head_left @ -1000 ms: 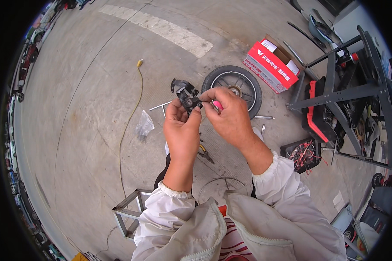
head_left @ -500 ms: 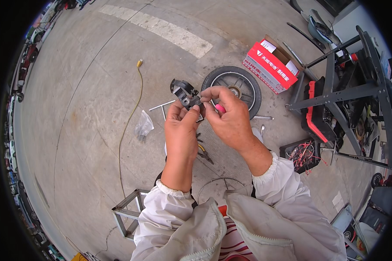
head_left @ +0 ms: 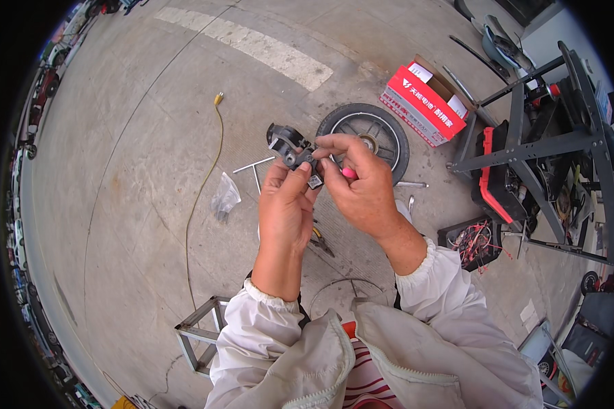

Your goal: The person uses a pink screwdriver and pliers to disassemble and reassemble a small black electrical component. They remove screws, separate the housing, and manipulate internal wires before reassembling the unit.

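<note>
A small black mechanical part [head_left: 290, 144], with a curved ring-like end and a blocky metallic body, is held up above the floor in front of me. My left hand [head_left: 288, 194] is closed on its lower side, thumb pressed against the body. The fingers of my right hand [head_left: 358, 177] are pinched together at the part's right edge. A pink piece [head_left: 349, 173], perhaps a tool's handle, shows between those fingers; the rest of it is hidden inside the hand. The part's exact kind cannot be made out.
A spoked wheel with tyre [head_left: 396, 174] lies beyond my right hand, beside a red box [head_left: 426, 105]. A T-shaped wrench [head_left: 254, 165], plastic bag [head_left: 225, 198], yellow cable [head_left: 220, 129] and pliers [head_left: 323, 244] lie on the floor. At right stands a metal rack [head_left: 539, 150].
The black part has tilted slightly in my left hand, showing a bit more of its lower end. The pink piece has shifted slightly to the right and down with my right fingers.
</note>
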`<state>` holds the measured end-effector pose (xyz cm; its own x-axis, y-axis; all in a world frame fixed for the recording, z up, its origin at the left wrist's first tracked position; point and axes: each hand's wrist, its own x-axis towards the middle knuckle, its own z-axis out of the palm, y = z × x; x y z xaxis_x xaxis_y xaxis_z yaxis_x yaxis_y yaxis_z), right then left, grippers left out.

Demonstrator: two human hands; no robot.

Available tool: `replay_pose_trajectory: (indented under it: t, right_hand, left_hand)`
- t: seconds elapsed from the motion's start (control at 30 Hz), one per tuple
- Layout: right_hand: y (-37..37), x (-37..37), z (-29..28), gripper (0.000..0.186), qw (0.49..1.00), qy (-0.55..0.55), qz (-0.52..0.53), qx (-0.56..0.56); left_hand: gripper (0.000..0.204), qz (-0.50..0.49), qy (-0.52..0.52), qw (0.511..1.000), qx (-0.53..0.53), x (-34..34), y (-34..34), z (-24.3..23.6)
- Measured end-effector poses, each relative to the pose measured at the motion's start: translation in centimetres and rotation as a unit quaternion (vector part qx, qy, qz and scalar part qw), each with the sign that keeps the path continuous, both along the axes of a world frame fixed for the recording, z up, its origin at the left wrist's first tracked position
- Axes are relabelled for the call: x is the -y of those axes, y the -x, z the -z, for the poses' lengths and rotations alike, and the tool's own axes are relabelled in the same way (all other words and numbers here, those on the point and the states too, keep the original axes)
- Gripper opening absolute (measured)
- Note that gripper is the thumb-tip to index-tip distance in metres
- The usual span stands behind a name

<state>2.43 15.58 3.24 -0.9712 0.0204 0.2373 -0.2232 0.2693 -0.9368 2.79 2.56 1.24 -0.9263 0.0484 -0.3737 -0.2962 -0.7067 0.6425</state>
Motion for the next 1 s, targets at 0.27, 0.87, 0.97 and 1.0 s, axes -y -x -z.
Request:
replay_pose_trajectory:
  t: [0.27, 0.87, 0.97, 1.0]
  right_hand:
    - [0.2, 0.1, 0.6, 0.021, 0.992, -0.068, 0.024, -0.107]
    - [0.2, 0.5, 1.4, 0.016, 0.981, -0.116, 0.074, -0.136]
    - [0.2, 0.6, 1.5, 0.015, 0.981, -0.116, 0.08, -0.133]
    - [0.1, 0.7, 1.3, 0.015, 0.982, -0.111, 0.082, -0.126]
  left_hand:
    - [0.028, 0.013, -0.029, 0.999, -0.008, 0.3, -0.1, 0.1]
    - [0.024, -0.039, 0.095, 0.995, -0.017, -0.7, -0.5, -0.4]
    - [0.025, -0.046, 0.112, 0.992, -0.024, -0.9, -0.5, -0.6]
    - [0.025, -0.049, 0.113, 0.992, -0.026, -0.9, -0.6, -0.6]
